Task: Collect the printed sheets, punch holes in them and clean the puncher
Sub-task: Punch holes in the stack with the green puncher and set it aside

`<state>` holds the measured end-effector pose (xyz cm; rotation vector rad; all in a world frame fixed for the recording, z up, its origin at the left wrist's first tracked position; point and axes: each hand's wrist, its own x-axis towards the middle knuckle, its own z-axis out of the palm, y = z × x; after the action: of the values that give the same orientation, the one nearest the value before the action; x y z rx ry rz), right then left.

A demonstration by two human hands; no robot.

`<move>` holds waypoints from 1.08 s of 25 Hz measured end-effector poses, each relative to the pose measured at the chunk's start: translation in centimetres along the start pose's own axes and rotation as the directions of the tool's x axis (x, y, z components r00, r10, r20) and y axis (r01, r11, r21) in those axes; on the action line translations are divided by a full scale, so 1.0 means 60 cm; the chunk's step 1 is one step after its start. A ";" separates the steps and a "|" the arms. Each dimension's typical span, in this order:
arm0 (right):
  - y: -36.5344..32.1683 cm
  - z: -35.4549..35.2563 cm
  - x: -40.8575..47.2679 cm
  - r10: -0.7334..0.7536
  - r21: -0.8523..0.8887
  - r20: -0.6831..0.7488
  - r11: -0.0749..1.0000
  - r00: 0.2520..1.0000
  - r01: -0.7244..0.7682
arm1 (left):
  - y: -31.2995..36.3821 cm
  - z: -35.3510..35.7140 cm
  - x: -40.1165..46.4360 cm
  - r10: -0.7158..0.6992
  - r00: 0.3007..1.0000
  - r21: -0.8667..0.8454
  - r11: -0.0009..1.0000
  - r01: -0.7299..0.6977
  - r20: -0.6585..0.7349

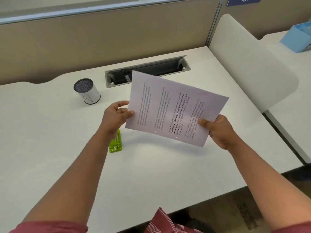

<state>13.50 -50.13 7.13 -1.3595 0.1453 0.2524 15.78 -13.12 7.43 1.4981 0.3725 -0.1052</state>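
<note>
The printed sheets (pixel 171 106) are held tilted above the white desk (pixel 50 140), text running sideways. Two small punched holes show along their near edge. My right hand (pixel 217 130) grips the sheets at the near right corner, thumb on top. My left hand (pixel 116 115) pinches their left edge between thumb and fingers. A small lime-green hole puncher (pixel 115 145) stands on the desk just below my left wrist, partly hidden by my forearm.
A white cylindrical pen cup (pixel 87 91) with a mesh top stands at the back left. An open cable tray (pixel 148 71) is set into the desk behind the sheets. A white divider panel (pixel 252 64) bounds the right side, with a blue box (pixel 299 37) beyond it.
</note>
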 end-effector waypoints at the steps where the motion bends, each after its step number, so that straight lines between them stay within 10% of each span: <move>1: -0.001 -0.002 0.002 -0.010 -0.048 0.011 0.999 1.000 0.011 | 0.003 0.003 0.002 0.004 0.998 0.064 0.998 -0.008 0.063; 14: 0.056 0.029 -0.001 -0.079 -0.074 -0.175 0.995 0.981 0.067 | -0.066 0.098 -0.048 0.243 0.960 0.100 0.968 -0.230 -0.141; 27: 0.081 0.040 -0.013 -0.079 -0.118 -0.189 0.991 0.979 0.057 | -0.123 0.114 -0.058 0.139 0.970 0.002 0.990 -0.142 -0.198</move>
<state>11.39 -46.93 3.24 -1.4975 0.2490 0.0712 11.55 -21.02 1.65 1.5224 0.4238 0.1592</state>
